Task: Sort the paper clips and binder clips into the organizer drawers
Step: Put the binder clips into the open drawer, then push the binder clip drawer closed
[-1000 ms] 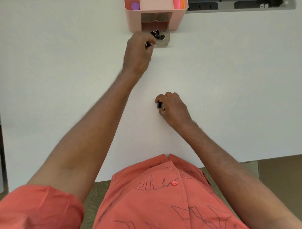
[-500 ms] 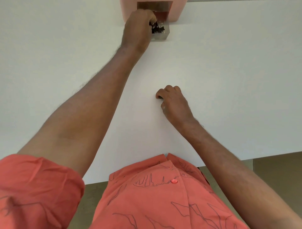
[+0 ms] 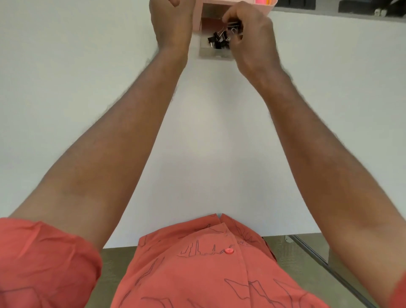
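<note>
Here both arms reach far across the white table [image 3: 66, 88] toward the pink organizer [image 3: 197, 15] at its far edge. A clear drawer [image 3: 214, 53] is pulled out from the organizer's front, and a small heap of black binder clips [image 3: 217, 40] lies inside it. The right hand [image 3: 252, 37] hovers over the drawer's right side, its fingers curled around 1 black binder clip [image 3: 234, 26] with silver wire handles, held just above the heap. The left hand [image 3: 171, 22] is at the organizer's left front corner, just beside the open drawer; its fingers are bent, but the top edge of the view cuts them off, so I cannot tell whether it grips the organizer or merely rests against it. Bright pink and orange items [image 3: 264, 1] show in the organizer's top compartment, at the right. Nearest the camera, the person's coral shirt [image 3: 197, 274] with dark line drawings and a matching button fills the bottom of the view.
</note>
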The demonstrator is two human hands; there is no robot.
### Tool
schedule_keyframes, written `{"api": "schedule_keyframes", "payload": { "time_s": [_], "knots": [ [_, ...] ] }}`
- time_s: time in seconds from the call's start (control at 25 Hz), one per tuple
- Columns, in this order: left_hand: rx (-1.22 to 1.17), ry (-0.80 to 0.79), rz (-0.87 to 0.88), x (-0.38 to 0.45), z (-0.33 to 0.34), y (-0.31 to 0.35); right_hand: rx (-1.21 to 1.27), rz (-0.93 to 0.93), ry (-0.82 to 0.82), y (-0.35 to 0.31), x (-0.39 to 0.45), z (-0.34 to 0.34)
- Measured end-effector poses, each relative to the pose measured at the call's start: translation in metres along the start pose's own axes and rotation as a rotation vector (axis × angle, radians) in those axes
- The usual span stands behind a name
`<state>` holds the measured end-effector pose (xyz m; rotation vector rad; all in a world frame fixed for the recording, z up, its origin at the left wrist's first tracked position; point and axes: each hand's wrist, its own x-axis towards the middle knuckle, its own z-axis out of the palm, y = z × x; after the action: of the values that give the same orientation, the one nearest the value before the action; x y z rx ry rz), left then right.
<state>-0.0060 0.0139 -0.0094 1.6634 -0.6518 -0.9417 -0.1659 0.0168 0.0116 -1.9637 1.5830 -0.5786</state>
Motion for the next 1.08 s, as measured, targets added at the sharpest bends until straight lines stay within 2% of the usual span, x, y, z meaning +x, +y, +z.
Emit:
{"api": "schedule_keyframes", "payload": {
  "time_s": [0.08, 0.28, 0.36, 0.52, 0.6, 0.68, 0.76, 0.84, 0.96, 1.08],
  "knots": [
    [-0.033, -0.051, -0.095, 0.006, -0.002, -0.002, -0.075, -0.013, -0.062, 0.002, 0.013, 0.009],
    [-0.066, -0.086, -0.094, 0.010, 0.003, -0.011, -0.132, -0.036, -0.087, 0.013, 0.016, 0.028],
    [-0.098, -0.091, -0.101, 0.014, 0.006, -0.013, -0.037, 0.009, -0.028, 0.016, 0.018, 0.033],
    [-0.181, -0.094, -0.141, 0.020, 0.008, -0.019, 0.049, -0.039, 0.205, 0.017, 0.002, 0.035],
    [-0.199, -0.091, -0.148, 0.021, 0.008, -0.020, 0.231, 0.103, 0.317, 0.017, -0.016, 0.039],
    [-0.210, -0.097, -0.146, 0.022, 0.009, -0.022, 0.521, 0.378, 0.362, 0.017, -0.035, 0.046],
    [-0.228, -0.105, -0.145, 0.022, 0.011, -0.023, 0.882, 0.689, 0.318, 0.017, -0.051, 0.051],
    [-0.250, -0.107, -0.154, 0.023, 0.012, -0.023, 1.225, 0.909, 0.245, 0.015, -0.059, 0.054],
    [-0.270, -0.108, -0.169, 0.023, 0.011, -0.024, 1.508, 1.031, 0.147, 0.012, -0.053, 0.052],
    [-0.276, -0.107, -0.171, 0.023, 0.011, -0.023, 1.648, 1.070, 0.073, 0.008, -0.033, 0.045]
  ]
}}
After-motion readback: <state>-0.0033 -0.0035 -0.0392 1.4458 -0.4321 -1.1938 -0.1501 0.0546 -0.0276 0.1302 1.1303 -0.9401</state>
